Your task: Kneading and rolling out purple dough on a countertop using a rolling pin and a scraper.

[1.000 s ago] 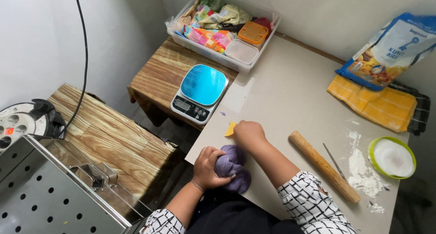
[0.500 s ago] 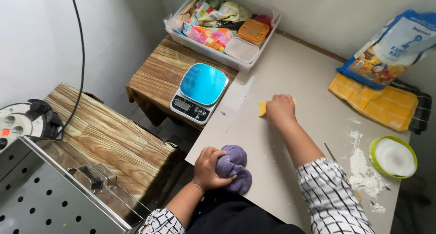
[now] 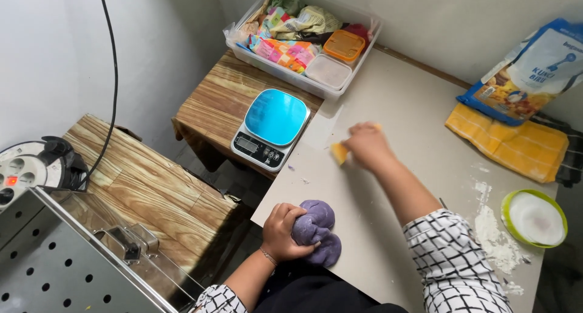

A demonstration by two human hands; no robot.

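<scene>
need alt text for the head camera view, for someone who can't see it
Seen from above, a person's left hand grips a lump of purple dough on a grey table, while the right hand holds a small yellow piece farther out. A blue-topped kitchen scale sits to the left, spilled flour to the right.

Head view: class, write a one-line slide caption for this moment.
Left hand grips purple dough on the grey table; right hand holds a yellow scraper.
</scene>
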